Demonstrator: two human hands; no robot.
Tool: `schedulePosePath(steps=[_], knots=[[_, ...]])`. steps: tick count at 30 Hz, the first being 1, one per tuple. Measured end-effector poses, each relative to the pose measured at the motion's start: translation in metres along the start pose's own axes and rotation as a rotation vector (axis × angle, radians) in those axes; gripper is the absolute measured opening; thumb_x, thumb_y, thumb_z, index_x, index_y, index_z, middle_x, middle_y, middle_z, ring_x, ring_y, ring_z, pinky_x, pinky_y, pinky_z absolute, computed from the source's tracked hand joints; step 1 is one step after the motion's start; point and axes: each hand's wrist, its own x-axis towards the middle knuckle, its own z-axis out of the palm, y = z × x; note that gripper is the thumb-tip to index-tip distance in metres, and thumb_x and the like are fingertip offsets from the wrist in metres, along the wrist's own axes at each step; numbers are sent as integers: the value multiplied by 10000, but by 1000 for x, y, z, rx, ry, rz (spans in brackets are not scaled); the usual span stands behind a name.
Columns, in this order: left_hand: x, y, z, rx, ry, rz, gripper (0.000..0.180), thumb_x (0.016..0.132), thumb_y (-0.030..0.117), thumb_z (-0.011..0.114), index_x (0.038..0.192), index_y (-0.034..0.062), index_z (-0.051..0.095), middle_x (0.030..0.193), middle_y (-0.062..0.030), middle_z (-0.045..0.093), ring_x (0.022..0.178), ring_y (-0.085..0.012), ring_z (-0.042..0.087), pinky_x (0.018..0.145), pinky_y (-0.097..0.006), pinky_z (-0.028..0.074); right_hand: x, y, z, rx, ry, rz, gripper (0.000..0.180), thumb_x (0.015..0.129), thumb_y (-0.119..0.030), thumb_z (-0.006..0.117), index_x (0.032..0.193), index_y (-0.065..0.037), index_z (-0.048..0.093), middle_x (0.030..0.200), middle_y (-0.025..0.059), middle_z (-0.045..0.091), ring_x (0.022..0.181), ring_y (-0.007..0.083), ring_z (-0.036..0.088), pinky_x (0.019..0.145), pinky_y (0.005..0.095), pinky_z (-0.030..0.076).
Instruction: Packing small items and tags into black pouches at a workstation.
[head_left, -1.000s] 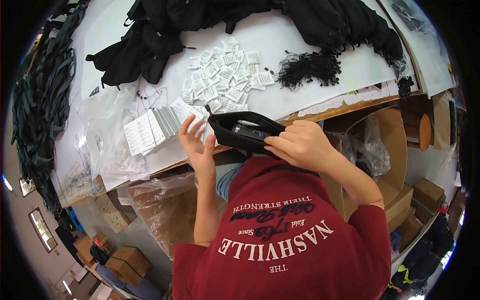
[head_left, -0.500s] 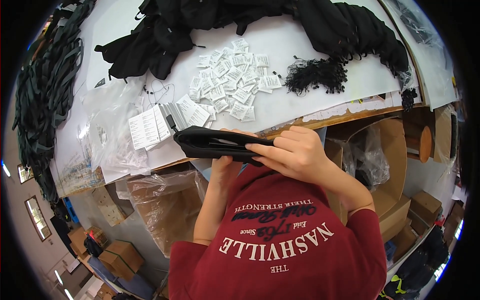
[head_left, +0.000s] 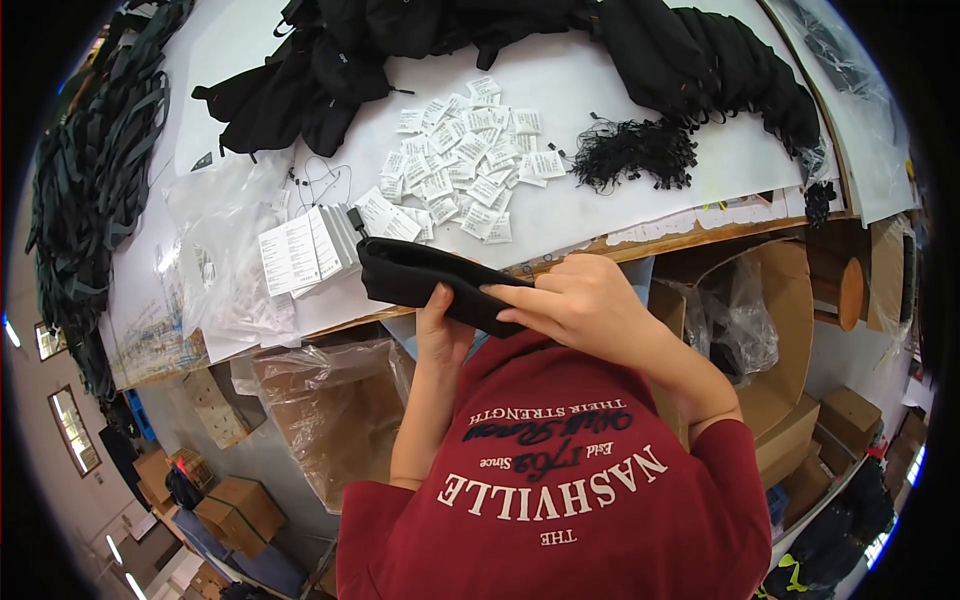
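Note:
A black fabric pouch (head_left: 415, 275) is held in front of my body, over the near edge of the table. My left hand (head_left: 444, 322) grips its lower side, thumb on the near face and the other fingers hidden behind. At the pouch's right end, my right hand (head_left: 580, 300) has its fingers closed on the edge near the opening. A small black tab sticks up from the pouch's left end. Just beyond lie a stack of printed white cards (head_left: 305, 250) and a heap of small white packets (head_left: 465, 155).
Black fabric pouches (head_left: 690, 70) line the table's far side. A tangle of black cords (head_left: 635, 155) lies at right, clear plastic bags (head_left: 225, 230) at left. Dark straps (head_left: 95, 200) hang over the left edge. Open cardboard boxes (head_left: 790, 310) stand below the table's near edge.
The pouch has tilted, its left end rising and its near face turning into view. Its mouth looks narrower. My left thumb has moved up onto the near face.

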Motion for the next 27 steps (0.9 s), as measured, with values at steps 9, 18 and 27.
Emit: schedulePosePath(steps=[9,18,27], knots=[[3,9,-7,-289,250,-61,434,908,404,581,1132,32,559,1056,-128,618,977,-269,599,893,-414,486,-11,1,10,387,151,459,203,888,-226,624,1042,-101,661,574,66,562,475,162,535,474,284,391],[6,16,9,-58,295,6,379,884,200,647,1206,38,529,1100,-69,623,1021,-210,600,922,-363,484,-30,9,18,494,99,576,201,902,-206,609,1044,-73,660,603,39,545,501,139,488,520,257,404],[14,17,52,172,119,-214,507,817,123,671,1263,-22,477,1149,-127,601,996,-199,617,856,-307,516,6,14,8,665,188,387,322,908,-250,589,1114,-7,635,919,132,640,857,241,593,792,321,457]])
